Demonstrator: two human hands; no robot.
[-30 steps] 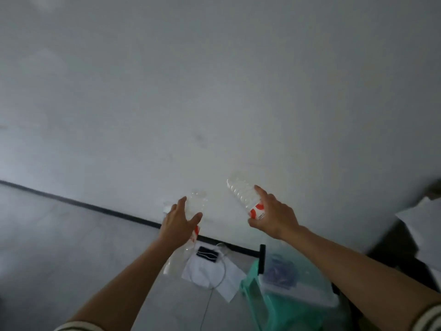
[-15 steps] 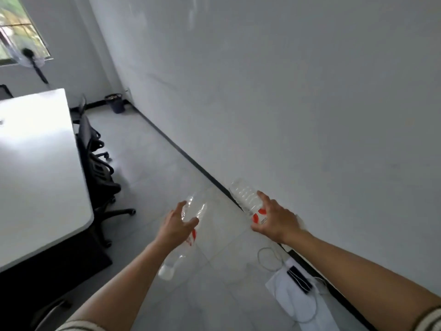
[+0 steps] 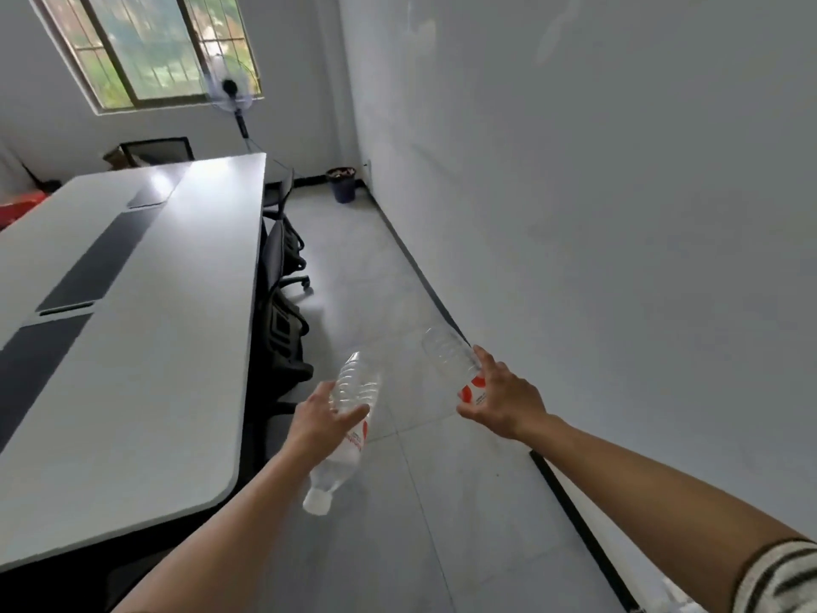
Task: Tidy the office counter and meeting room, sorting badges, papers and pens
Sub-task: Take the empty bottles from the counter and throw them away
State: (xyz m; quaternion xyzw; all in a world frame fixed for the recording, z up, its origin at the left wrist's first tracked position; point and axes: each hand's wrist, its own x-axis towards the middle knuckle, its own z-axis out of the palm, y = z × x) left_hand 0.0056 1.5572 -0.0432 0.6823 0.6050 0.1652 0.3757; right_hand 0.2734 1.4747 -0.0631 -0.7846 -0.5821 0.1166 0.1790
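My left hand (image 3: 320,424) grips a clear plastic bottle (image 3: 353,391) with a red-and-white label, its white cap pointing down toward the floor. My right hand (image 3: 504,402) grips a second clear bottle (image 3: 448,353) by its labelled part, with the ribbed base pointing up and away. Both bottles look empty and hang in the air over the grey tiled floor, between the table and the wall.
A long white meeting table (image 3: 132,347) with dark inset strips fills the left side. Black office chairs (image 3: 278,276) are tucked against its right edge. A dark waste bin (image 3: 341,184) stands in the far corner, near a standing fan (image 3: 230,88) under the window. The white wall (image 3: 619,214) runs along the right.
The view has swung left from the wall and floor clutter to the meeting room aisle. Both hands keep hold of their bottles; the papers, phone and green bin have left the view.
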